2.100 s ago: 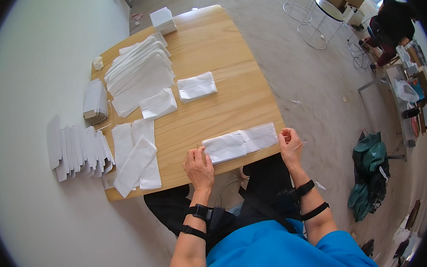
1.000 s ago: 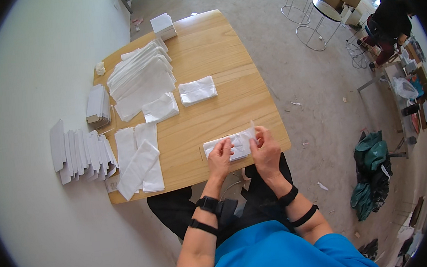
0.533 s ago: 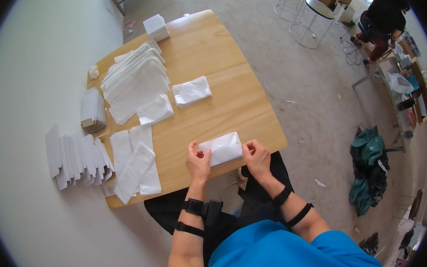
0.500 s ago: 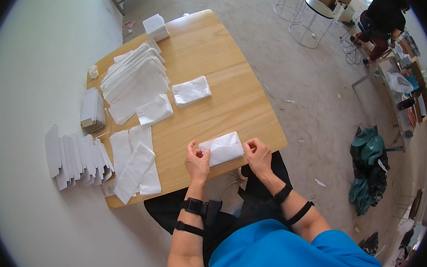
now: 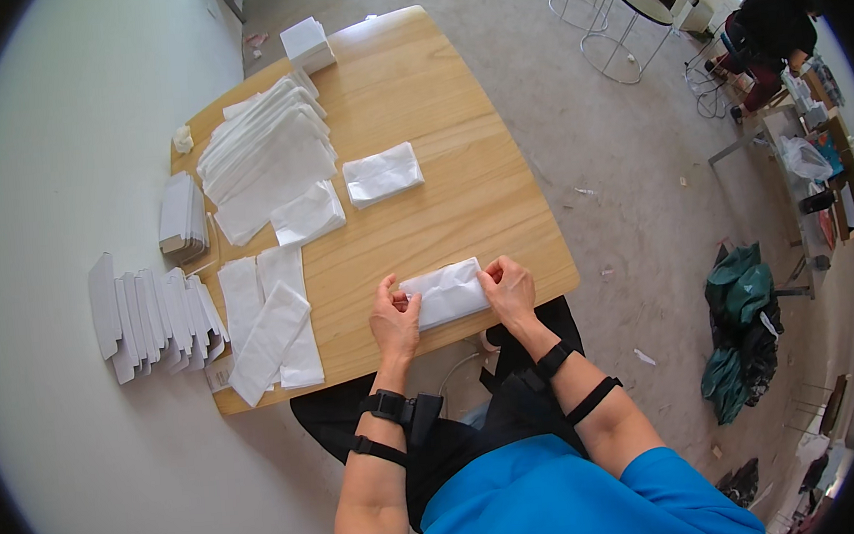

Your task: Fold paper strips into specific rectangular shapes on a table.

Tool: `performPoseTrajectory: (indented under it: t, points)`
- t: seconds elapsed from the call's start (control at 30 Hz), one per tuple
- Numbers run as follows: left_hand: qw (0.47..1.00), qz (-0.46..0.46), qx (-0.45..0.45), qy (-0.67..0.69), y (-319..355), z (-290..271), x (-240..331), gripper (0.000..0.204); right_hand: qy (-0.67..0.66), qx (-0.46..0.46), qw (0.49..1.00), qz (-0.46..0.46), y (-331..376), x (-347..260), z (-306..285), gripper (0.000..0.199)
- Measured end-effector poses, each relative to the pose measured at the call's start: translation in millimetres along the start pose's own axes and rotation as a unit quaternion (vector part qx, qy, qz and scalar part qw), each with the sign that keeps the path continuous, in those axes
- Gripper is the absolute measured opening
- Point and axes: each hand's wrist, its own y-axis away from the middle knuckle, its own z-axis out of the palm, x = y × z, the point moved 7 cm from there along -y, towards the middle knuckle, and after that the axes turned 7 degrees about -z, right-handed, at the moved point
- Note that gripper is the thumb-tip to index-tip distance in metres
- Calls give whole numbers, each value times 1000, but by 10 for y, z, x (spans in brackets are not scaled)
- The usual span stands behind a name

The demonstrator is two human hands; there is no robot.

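Note:
A folded white sheet [image 5: 446, 294], thin and soft-looking, lies near the table's front edge between my hands. My left hand [image 5: 394, 316] pinches its left end, thumb on top. At the upper right corner, the fingers of my right hand [image 5: 510, 289] close on its other end. Farther back on the table rests a similar folded white bundle [image 5: 383, 175], apart from both hands. A second small folded pile [image 5: 309, 214] is to its left, touching a fanned stack of larger white sheets [image 5: 268, 159].
Long white strips [image 5: 272, 339] overlap at the left of the wooden table [image 5: 455, 114]. Flat white cartons [image 5: 155, 318] stand along the left edge, with a white box [image 5: 307, 45] at the back. A person [image 5: 769, 29] bends by a cluttered bench; dark green bags [image 5: 735, 293] lie on the floor.
My right hand has moved slightly left and up along the folded sheet's right end, and the sheet's top layer looks shifted. My left hand stays nearly in place.

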Motion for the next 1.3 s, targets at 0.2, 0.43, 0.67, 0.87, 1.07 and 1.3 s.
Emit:
performPoseTrajectory:
  t: [0.2,0.43,0.67,0.87,1.07,1.3]
  points:
    - [1000,9,-8,-19,12,-13,12,48,-6,-5,1000,7,17,-73,-2,20]
    - [999,0,-32,5,20,10,12,46,15,-1,1000,0,4,-42,34,19]
    - [996,-6,82,-25,98,-173,-29,50,-46,-27,997,63,-11,-26,-46,20]
    - [973,-93,24,-208,95,-107,30,43,91,-8,996,-3,7,-172,-79,23]
    - [975,-65,26,-213,23,26,-51,29,98,-48,994,27,0,-89,91,20]
    - [996,-80,42,6,229,45,49,31,62,-71,994,61,26,-46,72,16]
